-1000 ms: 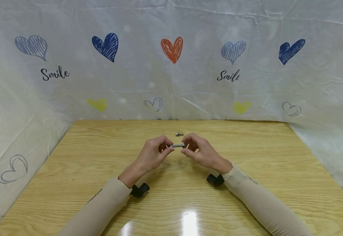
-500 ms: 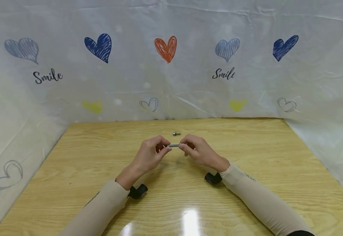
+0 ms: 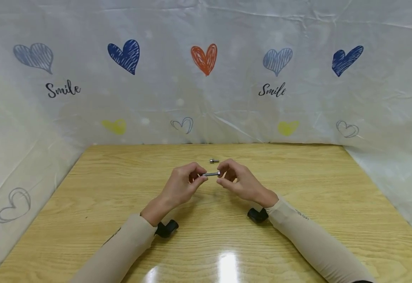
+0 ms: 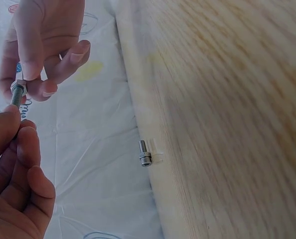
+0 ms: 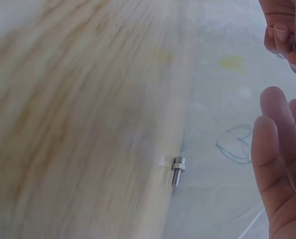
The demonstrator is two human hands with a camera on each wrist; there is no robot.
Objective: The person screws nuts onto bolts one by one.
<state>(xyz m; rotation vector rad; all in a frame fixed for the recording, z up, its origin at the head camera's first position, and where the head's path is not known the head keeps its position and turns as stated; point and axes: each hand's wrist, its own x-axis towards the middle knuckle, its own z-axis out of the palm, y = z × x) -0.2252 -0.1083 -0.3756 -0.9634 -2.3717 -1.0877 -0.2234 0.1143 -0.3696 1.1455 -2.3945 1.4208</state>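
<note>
My left hand [image 3: 179, 184] pinches a threaded bolt [image 3: 211, 174] between thumb and fingers above the table, its left end hidden in the grip. A hex nut [image 4: 19, 88] sits at the bolt's right end. Around that nut, my right hand [image 3: 244, 183] stands with thumb and index finger parted. The index fingertip is right at the nut, and the thumb is apart below it. In the right wrist view, other fingers [image 5: 265, 149] of my right hand extend loosely.
A short socket-head bolt [image 3: 214, 160] with a nut on it lies on the wooden table [image 3: 121, 165], just beyond my hands. Behind the table hangs a white cloth [image 3: 241, 106] with printed hearts. Each wrist carries a black camera mount [image 3: 167, 228].
Half a second ago my right fingers were closed on the nut end; now they have parted from it. My left hand keeps its pinch on the bolt. The head view shifted slightly.
</note>
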